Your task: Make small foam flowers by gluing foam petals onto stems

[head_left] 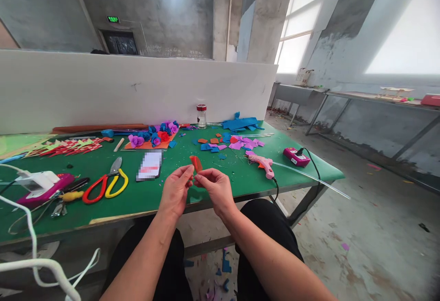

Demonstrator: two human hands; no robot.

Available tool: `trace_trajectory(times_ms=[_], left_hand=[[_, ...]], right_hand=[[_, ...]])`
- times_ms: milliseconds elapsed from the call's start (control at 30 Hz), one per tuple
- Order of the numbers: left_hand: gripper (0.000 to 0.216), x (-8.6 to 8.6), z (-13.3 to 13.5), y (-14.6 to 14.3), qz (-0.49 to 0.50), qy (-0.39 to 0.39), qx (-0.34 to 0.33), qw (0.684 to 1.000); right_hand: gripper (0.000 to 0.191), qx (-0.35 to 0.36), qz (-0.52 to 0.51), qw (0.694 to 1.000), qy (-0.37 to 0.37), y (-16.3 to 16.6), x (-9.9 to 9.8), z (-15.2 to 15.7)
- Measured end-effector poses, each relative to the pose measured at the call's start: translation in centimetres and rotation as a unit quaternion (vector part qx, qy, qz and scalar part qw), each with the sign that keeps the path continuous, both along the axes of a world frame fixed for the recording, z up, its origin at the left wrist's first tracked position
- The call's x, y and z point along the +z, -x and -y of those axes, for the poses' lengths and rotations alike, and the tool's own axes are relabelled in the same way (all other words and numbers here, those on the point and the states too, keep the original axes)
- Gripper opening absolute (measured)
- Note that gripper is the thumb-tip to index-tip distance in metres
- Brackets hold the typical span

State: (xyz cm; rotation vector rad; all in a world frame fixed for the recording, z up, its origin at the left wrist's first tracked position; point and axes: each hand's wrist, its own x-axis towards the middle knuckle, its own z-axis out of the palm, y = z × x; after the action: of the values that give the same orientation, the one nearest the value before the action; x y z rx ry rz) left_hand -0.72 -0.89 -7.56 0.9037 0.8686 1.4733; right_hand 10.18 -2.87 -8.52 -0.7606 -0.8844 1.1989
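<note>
Between my two hands, just above the front edge of the green table (137, 202), is a small folded orange-red paper piece (196, 163). My left hand (178, 188) pinches its left side between thumb and forefinger. On its lower right side, the fingers of my right hand (215, 185) are closed on the same paper. A pink glue gun (264, 163) with a long clear glue stick (312, 178) lies to the right of my hands. Purple cut pieces (245, 142) and blue ones (206, 147) are scattered behind them. Finished paper flowers (136, 141) sit farther back on the left.
Left of my hands lie a phone (150, 165), red-and-yellow-handled scissors (107, 184) and a magenta power strip (41, 193) with white cables. A red-lidded jar (201, 116) stands before the white board (137, 90). A second magenta socket block (296, 156) trails a black cord at right.
</note>
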Motion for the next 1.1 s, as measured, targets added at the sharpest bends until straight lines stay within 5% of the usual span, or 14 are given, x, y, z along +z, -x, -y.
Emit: trace_trajectory(times_ms=[400,1100], left_hand=[[0.029,0.3,-0.1,1.1,-0.065,-0.011,-0.065,0.996],[0.029,0.5,0.3,0.3,0.02,0.037,-0.06,0.997]], right_hand=[[0.023,0.058,-0.047,0.997,0.026,-0.4,0.9,0.6],[0.028,0.133,-0.083,0.987,0.04,-0.3,-0.4,0.0]])
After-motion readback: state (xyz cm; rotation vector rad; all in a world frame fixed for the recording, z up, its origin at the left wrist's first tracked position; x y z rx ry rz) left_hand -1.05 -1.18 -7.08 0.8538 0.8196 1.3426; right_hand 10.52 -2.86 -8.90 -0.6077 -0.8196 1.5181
